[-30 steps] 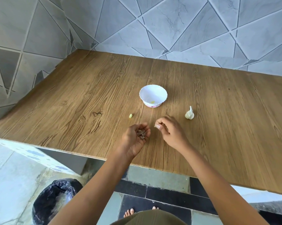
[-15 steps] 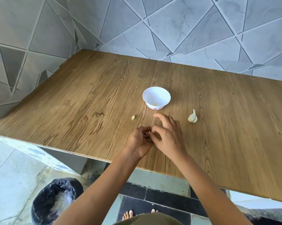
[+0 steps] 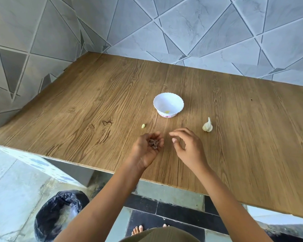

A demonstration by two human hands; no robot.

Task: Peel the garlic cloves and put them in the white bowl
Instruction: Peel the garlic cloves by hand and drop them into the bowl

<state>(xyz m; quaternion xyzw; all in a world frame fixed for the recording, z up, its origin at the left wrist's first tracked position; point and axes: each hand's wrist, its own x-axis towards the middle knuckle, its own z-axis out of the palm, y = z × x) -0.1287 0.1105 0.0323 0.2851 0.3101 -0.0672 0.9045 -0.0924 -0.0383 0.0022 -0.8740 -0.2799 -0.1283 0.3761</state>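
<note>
White bowl (image 3: 168,102), wood-grain table (image 3: 94,105)

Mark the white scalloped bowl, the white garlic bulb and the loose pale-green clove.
White scalloped bowl (image 3: 168,102): head view, bare inner wall.
White garlic bulb (image 3: 207,127): head view, round body.
Loose pale-green clove (image 3: 143,126): head view, its middle.

The left hand (image 3: 145,148) cups dark scraps (image 3: 153,143); the right hand (image 3: 188,145) hovers beside, white bowl (image 3: 176,102) beyond.
</note>
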